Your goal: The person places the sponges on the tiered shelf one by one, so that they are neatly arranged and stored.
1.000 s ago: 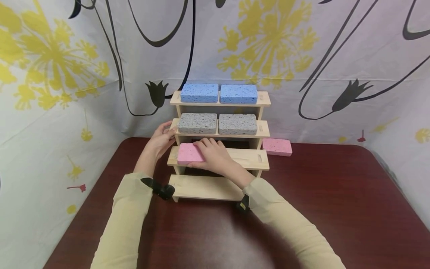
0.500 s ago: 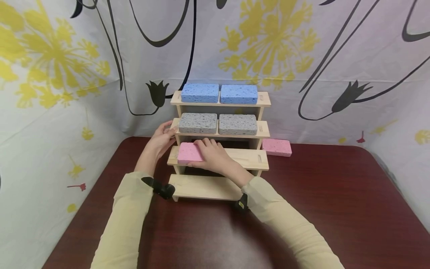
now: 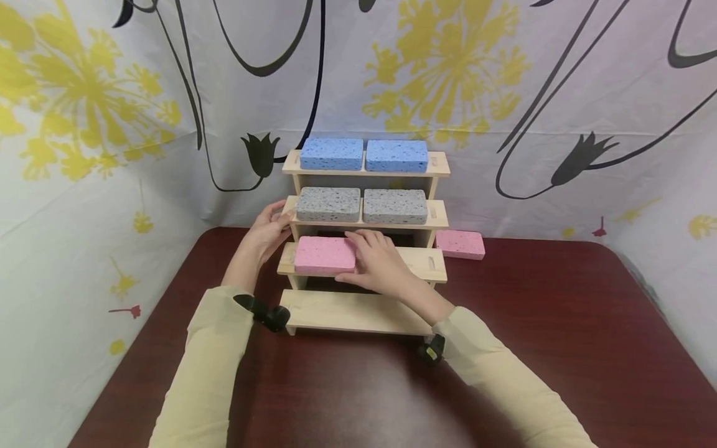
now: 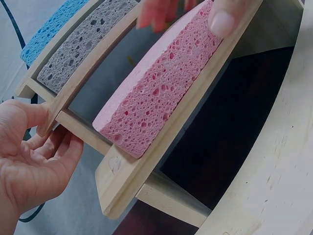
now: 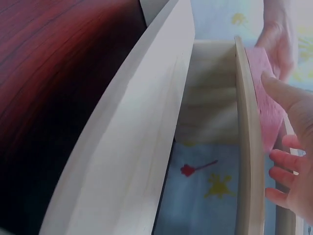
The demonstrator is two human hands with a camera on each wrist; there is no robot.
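Note:
A pink sponge (image 3: 325,255) lies flat at the left end of the third tier of a stepped wooden rack (image 3: 347,311). My right hand (image 3: 381,261) is at the sponge's right end, fingers spread and relaxed. Its thumb (image 4: 226,19) overlaps the sponge's front face in the left wrist view, while the other fingers (image 5: 283,171) stand apart from it in the right wrist view. With my left hand (image 3: 263,233) I grip the left end of the second tier, thumb above and fingers curled beneath. Two grey sponges (image 3: 328,204) rest on that tier.
Two blue sponges (image 3: 332,154) sit on the top tier. A second pink sponge (image 3: 462,244) lies on the dark red table (image 3: 538,323), right of the rack. A patterned cloth (image 3: 313,74) hangs close behind the rack.
My right hand has loosened from the pink sponge and slid right, uncovering its top. The sponge stays at the tier's left end. My left hand keeps its grip.

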